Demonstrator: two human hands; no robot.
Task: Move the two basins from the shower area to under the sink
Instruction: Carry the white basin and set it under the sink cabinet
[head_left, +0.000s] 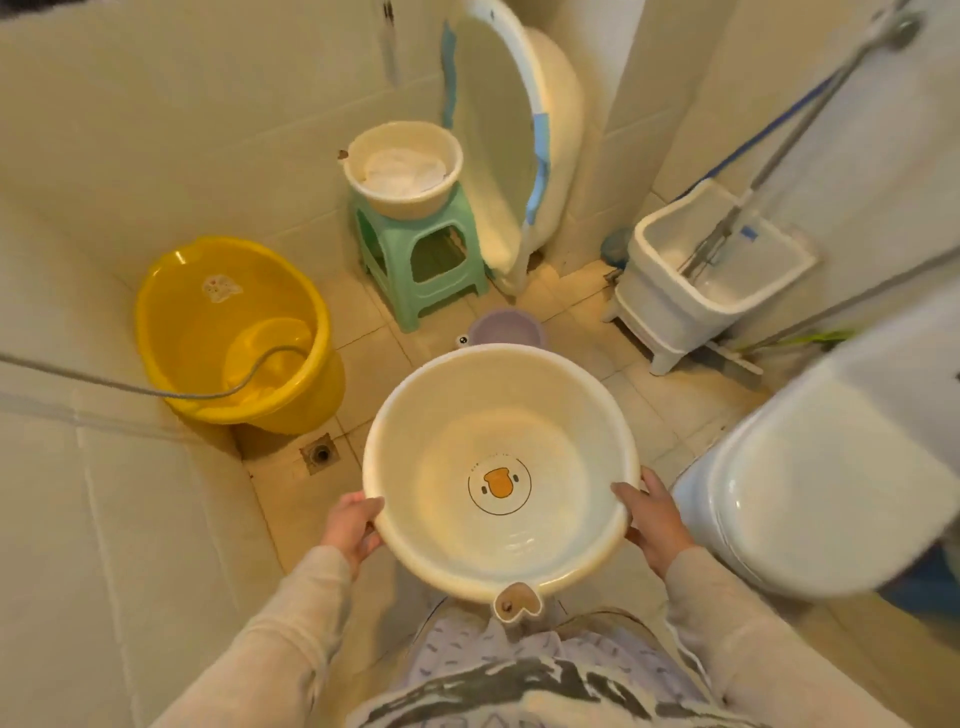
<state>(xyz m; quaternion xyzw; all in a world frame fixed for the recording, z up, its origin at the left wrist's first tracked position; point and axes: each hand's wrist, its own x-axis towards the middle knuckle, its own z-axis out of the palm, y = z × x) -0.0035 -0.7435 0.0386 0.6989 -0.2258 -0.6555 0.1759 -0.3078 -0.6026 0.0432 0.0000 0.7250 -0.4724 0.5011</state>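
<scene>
A large cream basin (498, 415) with an orange duck print on its bottom is lifted in front of me, above the floor tiles. My left hand (353, 530) grips its left rim and my right hand (654, 519) grips its right rim. The basin is empty and has a small hanging tab at its near edge. A second, smaller cream basin (405, 200) holding a white cloth sits on a green stool (415, 260) at the back of the shower area. Just beyond the held basin, a small purple basin (506, 327) lies on the floor, partly hidden.
A yellow bucket (234, 332) with a shower hose in it stands at the left wall. A large white tub (498, 140) leans upright behind the stool. A white mop bucket (711, 275) with a mop stands at the right. The toilet (821, 478) is close on my right. A floor drain (319, 453) lies near my left.
</scene>
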